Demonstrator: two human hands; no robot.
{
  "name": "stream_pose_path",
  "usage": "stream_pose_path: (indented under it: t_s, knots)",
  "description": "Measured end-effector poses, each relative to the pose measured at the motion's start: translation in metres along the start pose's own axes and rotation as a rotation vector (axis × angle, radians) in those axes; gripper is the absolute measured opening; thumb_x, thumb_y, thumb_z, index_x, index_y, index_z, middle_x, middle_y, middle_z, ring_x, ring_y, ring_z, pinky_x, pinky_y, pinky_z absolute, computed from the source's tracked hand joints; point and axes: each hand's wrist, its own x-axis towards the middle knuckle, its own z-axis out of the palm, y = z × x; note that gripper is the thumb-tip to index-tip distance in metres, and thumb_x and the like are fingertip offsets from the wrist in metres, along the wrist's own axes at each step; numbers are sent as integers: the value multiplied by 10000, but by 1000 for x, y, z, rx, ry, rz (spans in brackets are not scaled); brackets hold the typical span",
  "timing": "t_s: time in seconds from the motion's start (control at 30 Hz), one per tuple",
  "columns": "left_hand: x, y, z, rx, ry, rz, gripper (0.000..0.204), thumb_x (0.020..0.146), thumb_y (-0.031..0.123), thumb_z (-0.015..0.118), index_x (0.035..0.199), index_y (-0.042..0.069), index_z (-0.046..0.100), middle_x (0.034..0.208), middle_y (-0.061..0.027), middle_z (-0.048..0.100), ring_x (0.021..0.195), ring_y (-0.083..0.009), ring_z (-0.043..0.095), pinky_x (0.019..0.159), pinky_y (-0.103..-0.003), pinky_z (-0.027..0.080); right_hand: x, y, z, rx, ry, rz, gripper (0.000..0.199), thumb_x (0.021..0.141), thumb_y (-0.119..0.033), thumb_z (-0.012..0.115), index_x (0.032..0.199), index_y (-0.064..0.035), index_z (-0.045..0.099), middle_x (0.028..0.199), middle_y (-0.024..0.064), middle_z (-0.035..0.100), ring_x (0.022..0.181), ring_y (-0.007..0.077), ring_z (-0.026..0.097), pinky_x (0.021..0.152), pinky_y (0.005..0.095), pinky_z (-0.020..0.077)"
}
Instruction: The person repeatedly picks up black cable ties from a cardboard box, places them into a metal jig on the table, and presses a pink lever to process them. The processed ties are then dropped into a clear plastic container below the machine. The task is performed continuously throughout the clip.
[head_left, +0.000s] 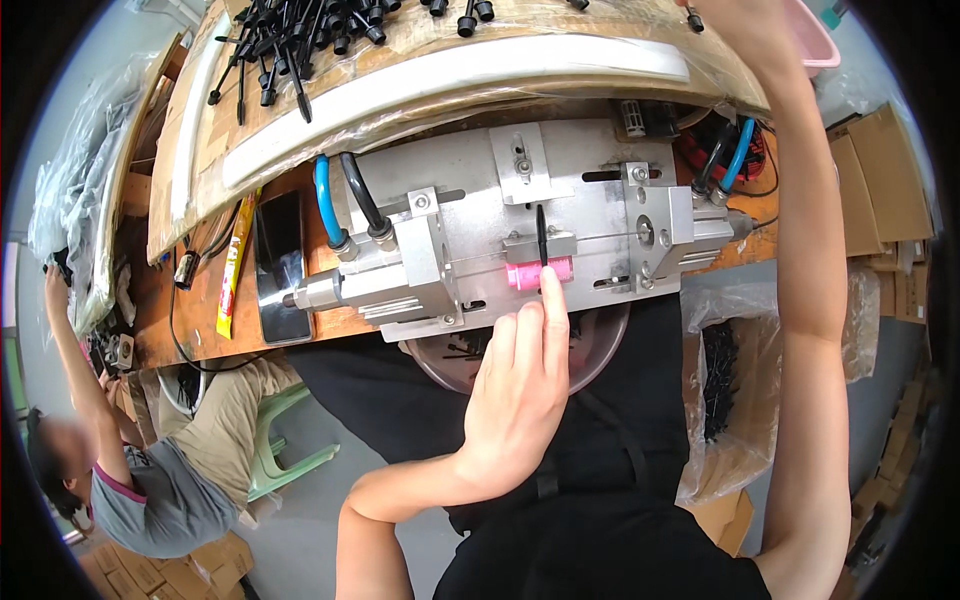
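My left hand (518, 385) reaches over the metal fixture (480, 210) with its index finger stretched out. That fingertip rests on the lower end of a thin black rod (541, 235), which lies across a small metal block and a pink block (525, 275). The other fingers are loosely bent, and the thumb is hidden. At the upper right, my right hand (745, 35) is over the cardboard-covered shelf, partly cut off by the picture's edge. Close to its fingertips is a black capped part (694, 19); whether it is gripped cannot be made out.
Black capped stems (300, 35) are heaped on the shelf (560, 100). Blue and black hoses (325, 200) join the fixture. A phone (283, 265) and yellow packet (233, 265) lie left. A bowl (600, 350) sits below the fixture; a lined box (755, 400) stands right. Another person (170, 480) sits left.
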Motion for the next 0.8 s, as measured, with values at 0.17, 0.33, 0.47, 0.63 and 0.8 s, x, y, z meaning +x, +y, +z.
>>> stream_pose_path:
  t_s: [0.17,0.33,0.47,0.63,0.8]
  knots:
    - [3,0,-1,61,-32,-13,706,770,6,599,1415,-144,356,987,-109,505,868,-207,509,822,-279,483,-40,-13,1,398,358,59,232,901,-111,636,1083,30,660,832,124,702,673,139,622,590,321,492]
    - [18,-19,-25,-38,13,29,653,747,17,602,1369,-100,441,1005,-139,509,897,-258,529,848,-326,485,-147,-39,10,544,187,-31,241,806,41,663,1045,40,639,899,157,693,718,200,647,592,281,509]
    - [118,-55,-59,-93,461,18,366,833,-36,617,1187,59,607,1000,-139,603,966,-315,577,825,-405,455,-219,-48,58,317,66,-137,444,665,154,730,1090,71,632,908,165,686,706,266,658,591,308,529]
    - [165,-85,-83,-102,418,87,190,836,78,683,927,-42,568,930,-229,601,922,-367,590,818,-413,462,-239,-59,92,141,4,-159,555,675,139,712,1218,95,605,948,160,700,651,220,642,577,310,516]
    - [172,-90,-91,-159,293,91,157,829,72,685,909,-37,604,868,-223,619,874,-362,608,803,-392,478,-234,-62,93,121,-89,-139,565,679,110,735,1229,77,611,983,156,708,674,226,665,588,304,525]
